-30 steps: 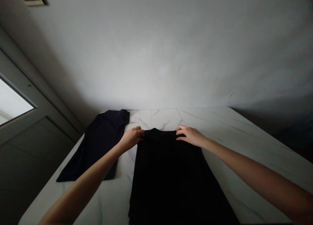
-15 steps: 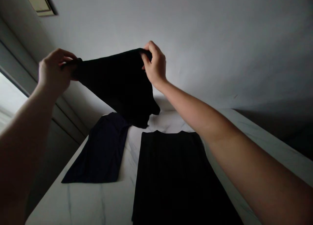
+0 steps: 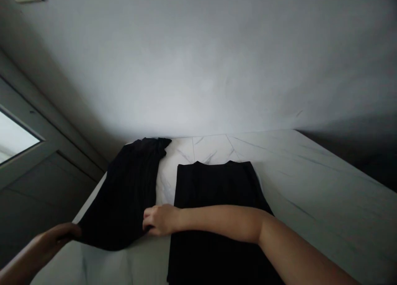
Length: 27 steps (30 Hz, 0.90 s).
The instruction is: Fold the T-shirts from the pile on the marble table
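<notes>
A white marble table (image 3: 310,173) with grey veins stands against a pale plaster wall (image 3: 198,70), and a grey door with a glass pane (image 3: 40,181) is at the left. There are two black cotton T-shirts: one rumpled T-shirt (image 3: 124,194) lies at the table's left edge, just beside one flat T-shirt (image 3: 214,186). The left hand (image 3: 56,237) pinches the rumpled T-shirt's lower corner with closed fingers. The right hand (image 3: 161,219) rests curled at its lower edge, above the flat T-shirt; whether it grips, I cannot tell.
</notes>
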Tool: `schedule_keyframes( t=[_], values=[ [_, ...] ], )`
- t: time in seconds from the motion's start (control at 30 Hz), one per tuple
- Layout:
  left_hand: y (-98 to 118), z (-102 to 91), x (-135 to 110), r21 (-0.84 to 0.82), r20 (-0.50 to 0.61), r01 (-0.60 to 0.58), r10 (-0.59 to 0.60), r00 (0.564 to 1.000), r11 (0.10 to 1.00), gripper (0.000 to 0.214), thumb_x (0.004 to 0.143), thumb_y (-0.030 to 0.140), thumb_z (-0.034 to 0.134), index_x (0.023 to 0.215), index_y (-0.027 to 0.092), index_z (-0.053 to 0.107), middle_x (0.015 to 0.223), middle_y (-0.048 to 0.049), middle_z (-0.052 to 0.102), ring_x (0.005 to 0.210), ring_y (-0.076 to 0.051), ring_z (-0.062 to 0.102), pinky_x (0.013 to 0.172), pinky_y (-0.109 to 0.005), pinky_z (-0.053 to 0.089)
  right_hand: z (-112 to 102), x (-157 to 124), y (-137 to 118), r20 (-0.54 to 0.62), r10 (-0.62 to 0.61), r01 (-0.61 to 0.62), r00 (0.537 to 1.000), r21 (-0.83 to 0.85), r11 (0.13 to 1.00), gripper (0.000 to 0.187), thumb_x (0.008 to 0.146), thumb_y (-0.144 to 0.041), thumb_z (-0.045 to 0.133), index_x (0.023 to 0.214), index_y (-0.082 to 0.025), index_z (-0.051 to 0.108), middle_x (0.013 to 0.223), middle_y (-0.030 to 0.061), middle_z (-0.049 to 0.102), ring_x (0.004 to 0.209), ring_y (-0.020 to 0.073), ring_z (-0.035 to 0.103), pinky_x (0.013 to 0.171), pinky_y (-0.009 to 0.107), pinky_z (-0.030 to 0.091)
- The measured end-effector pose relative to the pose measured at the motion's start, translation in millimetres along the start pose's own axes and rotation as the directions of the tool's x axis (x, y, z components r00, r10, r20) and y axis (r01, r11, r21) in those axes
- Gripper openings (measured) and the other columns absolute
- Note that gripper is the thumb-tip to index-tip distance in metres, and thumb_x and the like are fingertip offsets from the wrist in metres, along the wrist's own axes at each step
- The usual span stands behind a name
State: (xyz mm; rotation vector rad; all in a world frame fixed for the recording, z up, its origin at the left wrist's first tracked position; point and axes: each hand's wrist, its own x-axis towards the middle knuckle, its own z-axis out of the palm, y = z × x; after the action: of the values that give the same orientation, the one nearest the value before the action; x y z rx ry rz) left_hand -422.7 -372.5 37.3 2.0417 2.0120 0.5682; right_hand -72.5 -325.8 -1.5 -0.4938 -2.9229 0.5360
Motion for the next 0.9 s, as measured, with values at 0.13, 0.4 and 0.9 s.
schedule_keyframes(
  t=[0.13,0.4,0.9],
  values=[
    [0,36.8,-16,-0.065,0.072,-0.089,0.093,0.993,0.994,0.010,0.062,0.053,0.057,0.062,0.057,0.066,0.067,0.0247,0.071,0.065,-0.024,0.074,0.067,-0.040,0.062,7,-34,7,-0.077,-0.105,0.106,0.992,0.005,0.994,0.033,0.090,-0.047,0.064,0.110,-0.020,0.070,0.123,0.0059,0.067,0.108,0.0199,0.062,0.089,0.031,0.049],
    [203,124.7,60,0.013,0.145,-0.557,0.550,0.823,0.830,0.028,0.095,0.033,0.046,0.114,0.026,0.066,0.116,-0.0046,0.070,0.108,-0.021,0.066,0.098,-0.035,0.053,-51,-193,107,-0.443,0.630,-0.712,0.638,-0.029,0.701,0.023,0.084,-0.014,0.069,0.107,-0.017,0.070,0.110,0.0110,0.070,0.106,0.0255,0.064,0.095,0.040,0.047],
    [261,129.3,120,0.165,0.339,-0.568,0.494,0.801,0.807,0.045,0.080,0.018,0.070,0.123,0.024,0.059,0.114,-0.0057,0.071,0.108,-0.024,0.065,0.094,-0.033,0.049,-90,-261,113,-0.342,0.653,-0.654,0.676,0.131,0.745,0.017,0.089,-0.029,0.056,0.104,-0.022,0.063,0.106,0.0090,0.069,0.098,0.0245,0.067,0.084,0.037,0.053]
  ],
)
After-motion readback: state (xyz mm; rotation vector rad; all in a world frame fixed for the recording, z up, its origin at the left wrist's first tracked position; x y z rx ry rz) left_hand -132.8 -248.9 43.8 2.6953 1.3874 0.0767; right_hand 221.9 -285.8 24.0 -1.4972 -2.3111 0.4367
